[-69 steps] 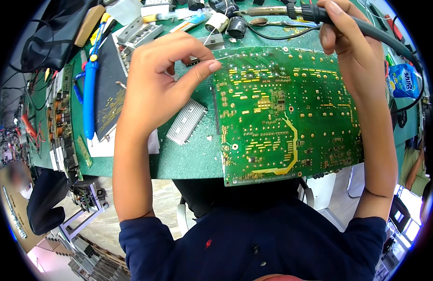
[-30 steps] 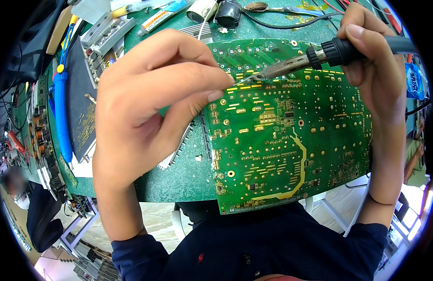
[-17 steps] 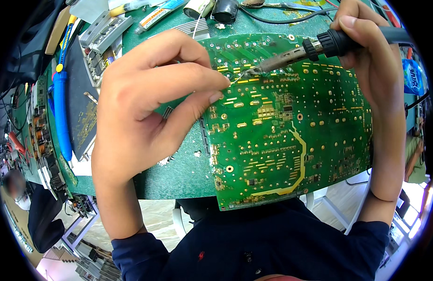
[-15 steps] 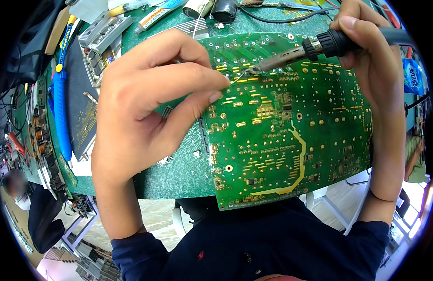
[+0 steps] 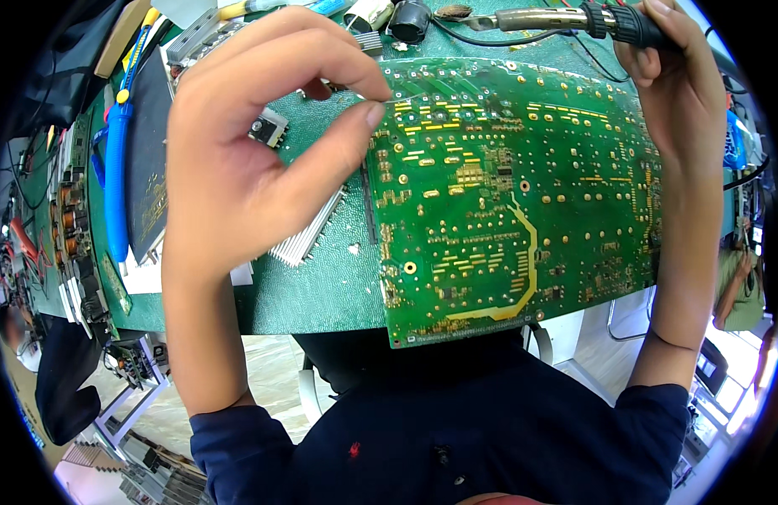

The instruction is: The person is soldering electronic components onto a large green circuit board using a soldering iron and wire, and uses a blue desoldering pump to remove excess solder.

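A large green circuit board lies on the green mat, its near edge jutting past the table. Over its far left corner, my left hand is closed in a pinch on a thin strand of solder wire, which is barely visible beyond the fingertips. My right hand grips the black handle of a soldering iron beyond the board's far right edge. The iron's tip points left, clear of the board, near a dark cable.
A silver heatsink sits left of the board. Farther left are a blue desoldering pump and a row of boards with components. Small black cylinders stand at the back. Another person is at the far right.
My right hand has lifted the soldering iron off the board and moved it away toward the far edge. My left hand has drawn slightly back and away from the solder spot.
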`<state>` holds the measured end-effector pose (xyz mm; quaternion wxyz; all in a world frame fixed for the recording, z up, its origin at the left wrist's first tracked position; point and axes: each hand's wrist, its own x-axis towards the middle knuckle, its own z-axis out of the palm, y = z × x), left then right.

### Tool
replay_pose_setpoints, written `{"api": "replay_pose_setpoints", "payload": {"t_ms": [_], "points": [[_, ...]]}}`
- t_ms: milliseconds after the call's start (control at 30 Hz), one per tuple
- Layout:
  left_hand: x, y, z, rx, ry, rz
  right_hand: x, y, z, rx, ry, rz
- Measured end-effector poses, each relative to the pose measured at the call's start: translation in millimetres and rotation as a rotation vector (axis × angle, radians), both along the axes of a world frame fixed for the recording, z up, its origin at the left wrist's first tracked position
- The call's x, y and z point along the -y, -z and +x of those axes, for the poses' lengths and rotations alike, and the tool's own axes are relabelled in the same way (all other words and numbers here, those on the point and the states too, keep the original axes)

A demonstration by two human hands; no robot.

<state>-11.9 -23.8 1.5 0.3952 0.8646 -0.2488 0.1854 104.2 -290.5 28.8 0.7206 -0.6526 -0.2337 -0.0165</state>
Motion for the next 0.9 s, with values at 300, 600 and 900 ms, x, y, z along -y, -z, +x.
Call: {"api": "replay_pose_setpoints", "payload": {"t_ms": [300,600,900], "points": [[-2,7,0,-0.088,0.068,0.074,-17,-20,-14,-0.187,0.088,-0.288],[-2,7,1,-0.075,0.116,0.085,-15,4,-16,-0.188,-0.044,-0.282],[1,6,3,-0.065,0.132,0.106,-13,4,-16,-0.185,-0.003,-0.346]]}}
